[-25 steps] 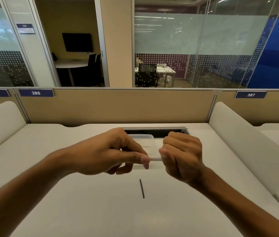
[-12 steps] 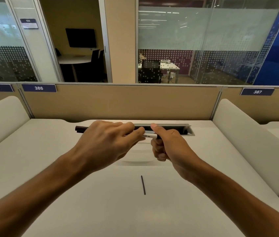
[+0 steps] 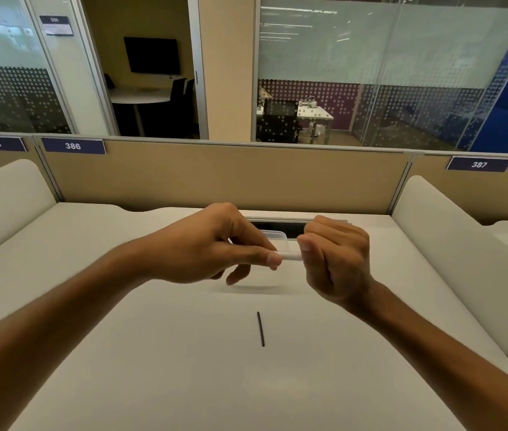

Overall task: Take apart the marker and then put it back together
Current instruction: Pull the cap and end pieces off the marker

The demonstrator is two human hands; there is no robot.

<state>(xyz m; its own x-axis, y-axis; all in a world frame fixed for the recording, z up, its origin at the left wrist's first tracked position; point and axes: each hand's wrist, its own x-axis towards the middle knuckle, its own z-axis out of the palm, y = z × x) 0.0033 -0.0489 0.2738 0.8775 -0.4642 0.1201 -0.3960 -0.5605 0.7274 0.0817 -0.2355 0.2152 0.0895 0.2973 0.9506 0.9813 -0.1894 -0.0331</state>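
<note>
The left hand (image 3: pixel 212 247) pinches one end of the white marker (image 3: pixel 291 256) between thumb and forefinger, its other fingers loosely curled below. The marker spans the short gap to the right hand (image 3: pixel 335 259), whose curled fingers grip its other end. Both hands hover above the desk (image 3: pixel 91 353). Below the hands, nearer the person, a thin dark rod (image 3: pixel 260 329) lies on the desk.

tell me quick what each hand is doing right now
Left hand: pinching the marker at one end.
Right hand: curled round the marker's other end.
</note>
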